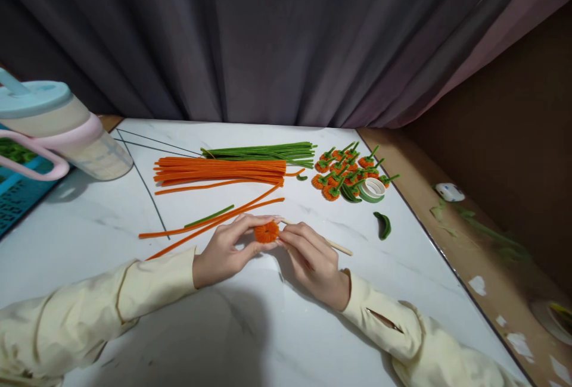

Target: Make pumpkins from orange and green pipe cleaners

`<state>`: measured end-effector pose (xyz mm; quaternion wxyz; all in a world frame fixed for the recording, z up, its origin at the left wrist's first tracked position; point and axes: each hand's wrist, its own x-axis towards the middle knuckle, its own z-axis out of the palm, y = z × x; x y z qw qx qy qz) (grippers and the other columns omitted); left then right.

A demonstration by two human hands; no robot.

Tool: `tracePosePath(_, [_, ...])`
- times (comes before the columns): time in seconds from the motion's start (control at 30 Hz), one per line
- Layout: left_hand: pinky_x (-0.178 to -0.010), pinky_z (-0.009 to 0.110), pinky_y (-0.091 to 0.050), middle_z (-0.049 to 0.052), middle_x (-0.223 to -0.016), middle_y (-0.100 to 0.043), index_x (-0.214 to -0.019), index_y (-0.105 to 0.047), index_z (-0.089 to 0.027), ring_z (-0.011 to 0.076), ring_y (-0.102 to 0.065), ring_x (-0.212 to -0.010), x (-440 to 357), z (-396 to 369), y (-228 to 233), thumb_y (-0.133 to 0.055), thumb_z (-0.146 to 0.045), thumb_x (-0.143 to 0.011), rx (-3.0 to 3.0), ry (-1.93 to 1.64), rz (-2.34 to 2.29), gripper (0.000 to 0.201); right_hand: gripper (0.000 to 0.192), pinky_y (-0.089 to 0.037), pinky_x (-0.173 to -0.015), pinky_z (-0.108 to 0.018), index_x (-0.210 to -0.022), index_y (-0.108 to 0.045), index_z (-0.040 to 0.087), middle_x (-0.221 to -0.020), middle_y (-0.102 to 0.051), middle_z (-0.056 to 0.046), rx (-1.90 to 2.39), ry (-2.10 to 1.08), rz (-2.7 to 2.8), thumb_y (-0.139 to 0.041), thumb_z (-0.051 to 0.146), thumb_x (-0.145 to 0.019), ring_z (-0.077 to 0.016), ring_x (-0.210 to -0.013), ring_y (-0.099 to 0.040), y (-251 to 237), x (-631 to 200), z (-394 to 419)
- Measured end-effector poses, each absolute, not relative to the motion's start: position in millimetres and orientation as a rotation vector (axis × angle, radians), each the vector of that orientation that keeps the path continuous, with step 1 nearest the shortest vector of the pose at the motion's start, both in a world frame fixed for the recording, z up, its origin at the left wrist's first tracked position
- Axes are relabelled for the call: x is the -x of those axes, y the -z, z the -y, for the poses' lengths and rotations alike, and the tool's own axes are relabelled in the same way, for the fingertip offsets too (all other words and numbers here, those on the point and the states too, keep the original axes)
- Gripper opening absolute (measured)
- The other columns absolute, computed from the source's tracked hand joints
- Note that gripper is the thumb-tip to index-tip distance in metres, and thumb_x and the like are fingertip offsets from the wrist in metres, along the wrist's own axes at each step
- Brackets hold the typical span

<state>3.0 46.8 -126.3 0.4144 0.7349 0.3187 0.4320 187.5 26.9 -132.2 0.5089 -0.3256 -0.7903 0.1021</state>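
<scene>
Both of my hands meet over a white marble table (pixel 89 226). My left hand (pixel 223 251) and my right hand (pixel 313 259) pinch a small round orange pipe-cleaner coil (pixel 267 232) between their fingertips. A thin wooden stick (pixel 339 247) runs under my right hand's fingers toward the coil. Whether the coil sits on the stick I cannot tell. Cream sleeves cover both forearms.
A bundle of orange pipe cleaners (pixel 218 171) and green ones (pixel 263 152) lie farther back, with loose orange strands (pixel 187 231) near my left hand. Several finished orange pieces with green stems (pixel 344 172), a green tape roll (pixel 372 189) and a green leaf piece (pixel 383 225) lie to the right. A lidded jug (pixel 67 137) stands at left.
</scene>
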Motion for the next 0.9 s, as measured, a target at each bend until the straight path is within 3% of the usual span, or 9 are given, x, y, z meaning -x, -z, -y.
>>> tracePosePath(0.23, [-0.096, 0.038, -0.052, 0.010, -0.115, -0.068, -0.111, -0.062, -0.019, 0.0224, -0.063, -0.109, -2.1, -47.8, 127.7, -0.065, -0.014, -0.082, -1.957, -1.117, -0.799, 0.029, 0.025, -0.056, -0.069, -0.033, -0.105, -0.060, 0.015, -0.090, -0.065, -0.013, 0.763, -0.240, 1.927, -0.048, 0.003, -0.086, -0.0194, -0.081, -0.062, 134.8, -188.3, -26.3])
tracePosePath(0.5, [-0.089, 0.030, -0.055, 0.011, -0.120, -0.064, -0.119, -0.057, -0.019, 0.0202, -0.064, -0.107, -1.1, -48.4, 120.6, -0.062, -0.020, -0.085, -1.875, -1.008, -0.731, 0.034, 0.021, -0.054, -0.069, -0.030, -0.101, -0.060, 0.018, -0.088, -0.064, -0.010, 0.845, -0.347, 1.831, -0.050, 0.004, -0.088, -0.0176, -0.082, -0.062, 127.0, -187.1, -28.3])
tracePosePath(0.67, [-0.090, 0.036, -0.049, 0.009, -0.105, -0.069, -0.111, -0.065, -0.023, 0.0220, -0.061, -0.100, 1.2, -55.0, 119.6, -0.070, -0.020, -0.079, -2.019, -1.144, -0.751, 0.033, 0.017, -0.053, -0.066, -0.028, -0.096, -0.059, 0.018, -0.083, -0.063, -0.007, 0.867, -0.368, 1.758, -0.055, 0.005, -0.085, -0.0163, -0.078, -0.061, 123.8, -186.6, -27.8])
tracePosePath(0.9, [-0.073, 0.030, -0.051, 0.010, -0.102, -0.064, -0.114, -0.067, -0.022, 0.0209, -0.060, -0.090, 4.9, -58.1, 123.6, -0.069, -0.026, -0.081, -1.845, -1.069, -0.831, 0.033, 0.017, -0.054, -0.069, -0.031, -0.097, -0.059, 0.017, -0.083, -0.063, -0.008, 0.818, -0.345, 1.807, -0.058, 0.006, -0.085, -0.0188, -0.082, -0.062, 122.1, -186.6, -23.1])
